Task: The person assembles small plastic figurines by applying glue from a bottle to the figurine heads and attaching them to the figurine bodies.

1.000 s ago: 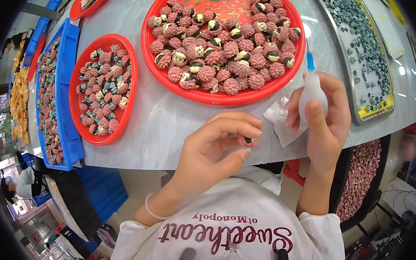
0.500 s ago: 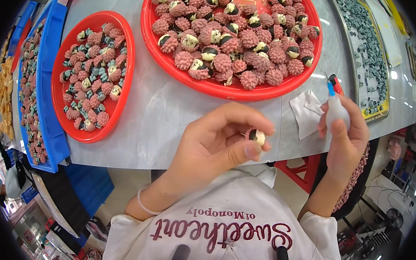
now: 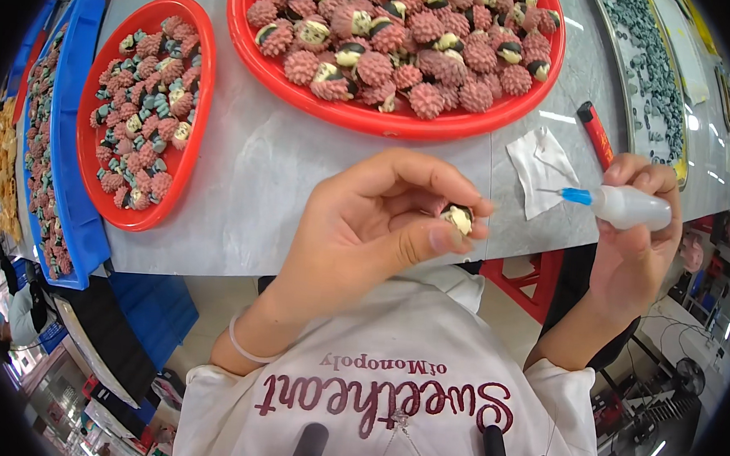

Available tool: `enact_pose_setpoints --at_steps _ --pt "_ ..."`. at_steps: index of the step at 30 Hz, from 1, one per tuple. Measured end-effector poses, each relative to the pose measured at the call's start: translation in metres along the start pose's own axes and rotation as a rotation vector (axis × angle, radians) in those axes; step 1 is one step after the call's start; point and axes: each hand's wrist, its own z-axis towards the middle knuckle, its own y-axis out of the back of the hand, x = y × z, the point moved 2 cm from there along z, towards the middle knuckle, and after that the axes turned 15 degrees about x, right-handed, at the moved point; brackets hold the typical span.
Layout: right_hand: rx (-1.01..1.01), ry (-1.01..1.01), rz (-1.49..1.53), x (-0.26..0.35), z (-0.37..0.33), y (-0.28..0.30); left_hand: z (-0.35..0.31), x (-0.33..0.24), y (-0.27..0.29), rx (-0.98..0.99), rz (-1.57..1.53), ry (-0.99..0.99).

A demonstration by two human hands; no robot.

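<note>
My left hand [image 3: 357,219] pinches a small spiky pink piece with a black and cream face [image 3: 458,220] between thumb and fingers, the cream side showing. In my right hand [image 3: 635,261] is a small translucent white squeeze bottle [image 3: 638,209]. Its thin needle tip with a blue base [image 3: 577,196] points left toward the piece and is apart from it. Beyond the left hand, a large red oval tray [image 3: 388,127] holds many similar pink pieces, several with black and cream parts.
A smaller red tray [image 3: 209,76] of pink and grey-green pieces stands at left, beside a blue tray [image 3: 86,244]. A white cloth [image 3: 530,196] and a red stick-like item [image 3: 595,133] lie near the right hand. A tray of dark green pieces [image 3: 642,69] is far right.
My right hand has tipped the bottle from upright to level, its needle swinging round to the left. The left hand keeps the piece, now turned slightly. The trays sit higher and further left in view.
</note>
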Motion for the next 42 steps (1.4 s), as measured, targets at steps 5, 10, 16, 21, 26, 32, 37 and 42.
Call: enact_pose_setpoints --at_steps 5,10,16,21,26,32,37,42 --pt "0.08 0.001 -0.05 0.002 0.0 0.0 0.0 0.003 0.001 -0.022 0.002 -0.045" --pt "0.15 -0.032 -0.109 0.007 -0.002 -0.004 0.001 0.002 -0.001 -0.032 0.024 -0.037" --pt "0.082 0.013 -0.182 0.01 0.001 -0.01 0.0 0.003 -0.001 -0.066 0.048 -0.021" --pt "0.131 0.084 -0.373 0.016 0.002 -0.019 0.001 0.003 -0.001 -0.069 0.055 -0.014" --pt "0.393 0.231 -0.692 0.037 0.0 -0.012 0.001 0.004 0.001 -0.032 0.101 -0.047" --pt "0.315 0.438 -0.645 0.029 -0.006 -0.015 0.002 0.004 0.001 -0.026 0.081 -0.046" --pt "0.285 0.395 -0.475 0.026 -0.011 -0.012 0.001 0.003 0.001 -0.056 0.072 -0.044" --pt "0.078 0.157 -0.063 0.015 -0.015 -0.009 0.002 0.002 0.0 -0.078 0.05 -0.011"
